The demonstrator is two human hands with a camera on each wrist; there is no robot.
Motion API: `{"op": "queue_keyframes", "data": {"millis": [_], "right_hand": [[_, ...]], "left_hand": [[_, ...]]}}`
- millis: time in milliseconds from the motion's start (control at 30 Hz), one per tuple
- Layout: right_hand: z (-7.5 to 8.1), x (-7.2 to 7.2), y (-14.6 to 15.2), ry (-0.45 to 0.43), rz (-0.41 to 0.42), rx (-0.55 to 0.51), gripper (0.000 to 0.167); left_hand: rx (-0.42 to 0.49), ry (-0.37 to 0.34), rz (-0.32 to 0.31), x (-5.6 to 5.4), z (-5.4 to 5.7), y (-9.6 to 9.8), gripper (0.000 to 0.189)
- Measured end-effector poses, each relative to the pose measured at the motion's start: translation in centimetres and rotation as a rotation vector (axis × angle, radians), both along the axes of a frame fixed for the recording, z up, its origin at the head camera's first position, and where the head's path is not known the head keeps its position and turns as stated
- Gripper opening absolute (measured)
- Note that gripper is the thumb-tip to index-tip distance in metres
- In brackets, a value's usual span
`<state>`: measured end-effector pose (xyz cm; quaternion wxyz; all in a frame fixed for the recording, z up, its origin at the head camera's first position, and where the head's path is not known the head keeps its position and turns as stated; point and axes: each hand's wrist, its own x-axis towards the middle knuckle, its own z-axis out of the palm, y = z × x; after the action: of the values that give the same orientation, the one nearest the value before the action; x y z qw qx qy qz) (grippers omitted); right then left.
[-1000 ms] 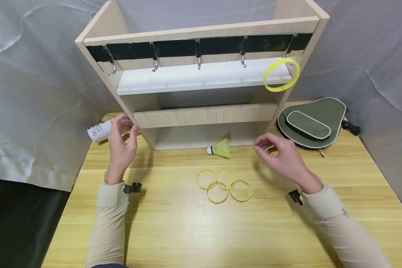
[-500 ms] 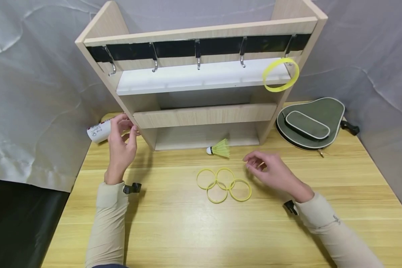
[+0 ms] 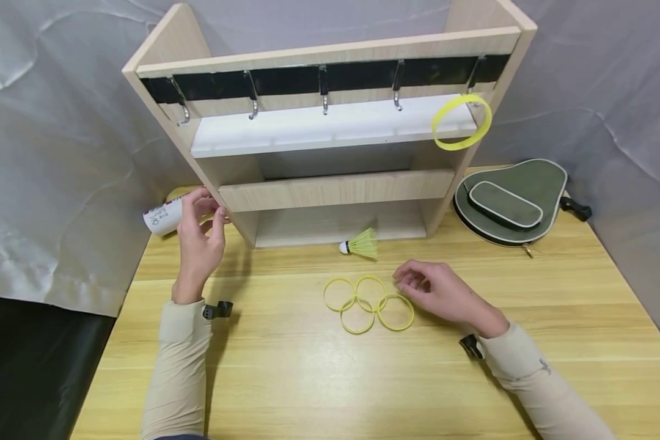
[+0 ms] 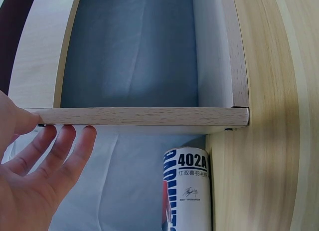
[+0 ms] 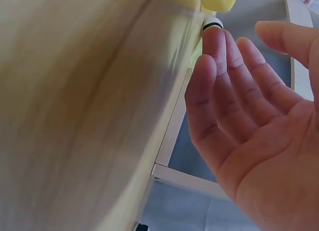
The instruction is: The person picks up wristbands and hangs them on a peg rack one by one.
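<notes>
My left hand (image 3: 198, 250) grips the left side panel of a pale wooden shelf (image 3: 335, 189). The left wrist view puts the thumb on one face of that panel (image 4: 149, 116) and the fingertips on the other. Low over the table, my right hand (image 3: 437, 290) holds nothing, its fingers loosely bent, just right of several overlapping yellow rings (image 3: 397, 329). Another yellow ring (image 3: 453, 146) hangs from the shelf's rightmost hook. A yellow shuttlecock (image 3: 362, 245) lies before the shelf's base; its cork (image 5: 213, 24) peeks past my right fingertips in the right wrist view.
A white shuttlecock tube (image 4: 192, 191) marked 402A lies left of the shelf, beside my left hand. On the right is a green paddle case (image 3: 533, 183). The other metal hooks (image 3: 398, 101) on the black strip carry nothing. Grey cloth (image 3: 60, 153) encloses the table.
My right hand has come away from the shelf's right side, moving left and toward me, close to the rings. The left hand has kept its place on the panel.
</notes>
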<state>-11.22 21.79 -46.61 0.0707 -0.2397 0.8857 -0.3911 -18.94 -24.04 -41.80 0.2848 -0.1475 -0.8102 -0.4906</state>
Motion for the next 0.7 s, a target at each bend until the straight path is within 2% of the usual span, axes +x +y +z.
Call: {"op": "queue_keyframes", "data": {"millis": [233,700], "right_hand": [[-0.03,0.18,0.19,-0.039,0.032,0.058,0.012],[-0.06,0.37,0.32,-0.093,0.073,0.099,0.014]], "left_hand": [[0.006,0.000,-0.005,0.02,0.00,0.02,0.038],[-0.005,-0.007,0.007,0.16,0.22,0.07,0.038]]}}
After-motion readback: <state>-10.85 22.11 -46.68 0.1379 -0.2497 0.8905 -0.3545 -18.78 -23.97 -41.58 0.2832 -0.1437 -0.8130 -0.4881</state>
